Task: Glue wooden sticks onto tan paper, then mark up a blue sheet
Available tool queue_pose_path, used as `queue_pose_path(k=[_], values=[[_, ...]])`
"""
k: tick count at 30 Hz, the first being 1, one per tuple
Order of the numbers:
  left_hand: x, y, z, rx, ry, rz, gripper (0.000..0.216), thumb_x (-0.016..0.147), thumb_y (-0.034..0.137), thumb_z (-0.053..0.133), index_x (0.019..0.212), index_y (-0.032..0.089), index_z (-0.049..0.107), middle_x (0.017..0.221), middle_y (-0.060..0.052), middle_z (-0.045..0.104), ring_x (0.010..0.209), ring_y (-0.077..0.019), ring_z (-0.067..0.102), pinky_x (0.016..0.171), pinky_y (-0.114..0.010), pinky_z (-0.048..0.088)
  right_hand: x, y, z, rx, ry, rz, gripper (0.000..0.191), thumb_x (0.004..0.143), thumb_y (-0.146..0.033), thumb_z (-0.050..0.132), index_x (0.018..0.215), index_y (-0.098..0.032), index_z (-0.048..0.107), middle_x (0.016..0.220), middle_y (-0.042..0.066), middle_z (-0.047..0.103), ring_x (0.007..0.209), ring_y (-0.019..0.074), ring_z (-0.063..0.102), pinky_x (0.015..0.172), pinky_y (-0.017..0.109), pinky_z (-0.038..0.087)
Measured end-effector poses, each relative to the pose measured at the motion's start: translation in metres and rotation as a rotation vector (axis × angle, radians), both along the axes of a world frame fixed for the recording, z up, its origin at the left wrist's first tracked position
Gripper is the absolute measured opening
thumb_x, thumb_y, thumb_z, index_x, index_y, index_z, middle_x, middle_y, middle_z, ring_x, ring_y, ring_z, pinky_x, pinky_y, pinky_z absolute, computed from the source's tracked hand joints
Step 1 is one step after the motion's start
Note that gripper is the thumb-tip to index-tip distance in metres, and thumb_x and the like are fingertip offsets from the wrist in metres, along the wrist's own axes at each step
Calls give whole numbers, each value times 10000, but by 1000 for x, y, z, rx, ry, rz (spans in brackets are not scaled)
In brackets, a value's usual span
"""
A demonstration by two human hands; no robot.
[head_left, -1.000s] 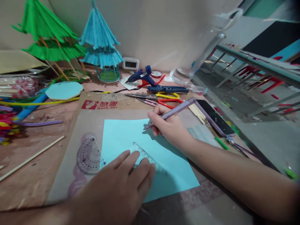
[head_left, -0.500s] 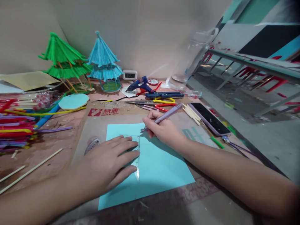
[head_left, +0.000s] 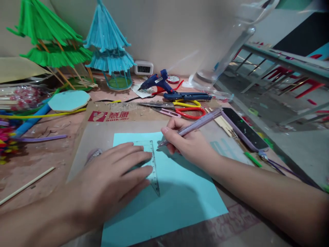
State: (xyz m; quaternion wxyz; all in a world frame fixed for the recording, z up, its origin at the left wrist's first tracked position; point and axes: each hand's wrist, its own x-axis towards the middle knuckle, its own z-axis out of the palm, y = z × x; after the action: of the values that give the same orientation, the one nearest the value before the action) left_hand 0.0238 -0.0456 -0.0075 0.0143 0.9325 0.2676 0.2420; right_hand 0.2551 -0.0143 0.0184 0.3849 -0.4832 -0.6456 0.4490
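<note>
Light blue paper (head_left: 185,202) lies on a brown board in front of me. My left hand (head_left: 118,171) is spread flat over a clear set square (head_left: 155,178), its fingertips on the ruler and paper. The set square's marked edge runs toward me just right of those fingertips. Pinched in my right hand (head_left: 190,140) is a purple pen (head_left: 202,122), slanting up to the right. Its tip points down near the set square's upper right corner; whether it touches the paper I cannot tell.
Behind the board (head_left: 79,137) lie scissors (head_left: 189,111), pliers, a glue gun (head_left: 158,82) and a small clock (head_left: 144,68). Green (head_left: 51,37) and blue (head_left: 108,34) pipe-cleaner pavilions stand at back left. Wooden sticks (head_left: 224,124) and a phone (head_left: 244,128) are to the right, beside a clear jug (head_left: 218,58).
My view has moved closer to the table. The set square has tilted, its lower tip now further right. The pen tip has shifted slightly away from the set square's corner.
</note>
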Motion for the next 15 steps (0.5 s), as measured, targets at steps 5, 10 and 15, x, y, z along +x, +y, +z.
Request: queue_pose_path(k=[5, 10, 15], values=[[-1, -6, 1, 64, -3, -24, 294, 1040, 264, 463, 1104, 282, 749, 1186, 18, 766, 1118, -192, 696, 1069, -360, 528, 1, 1, -2, 12, -12, -3, 287, 927, -312, 611, 696, -211, 474, 479, -68, 544, 429, 78, 450, 454, 208, 357], [-3, -9, -5, 27, -40, 11, 250, 1023, 280, 518, 1144, 302, 736, 1270, 40, 729, 1259, -168, 616, 1175, -313, 425, 1, 1, -2, 4, -20, -2, 286, 929, -313, 608, 697, -213, 475, 483, -69, 537, 432, 80, 453, 450, 212, 359], [-2, -11, -8, 45, -57, 28, 253, 1029, 279, 507, 1130, 306, 737, 1278, 31, 718, 1295, -154, 581, 1218, -293, 352, -1, 1, 1, -11, -19, 3, 284, 933, -303, 589, 692, -217, 466, 489, -66, 533, 435, 84, 460, 441, 216, 346]])
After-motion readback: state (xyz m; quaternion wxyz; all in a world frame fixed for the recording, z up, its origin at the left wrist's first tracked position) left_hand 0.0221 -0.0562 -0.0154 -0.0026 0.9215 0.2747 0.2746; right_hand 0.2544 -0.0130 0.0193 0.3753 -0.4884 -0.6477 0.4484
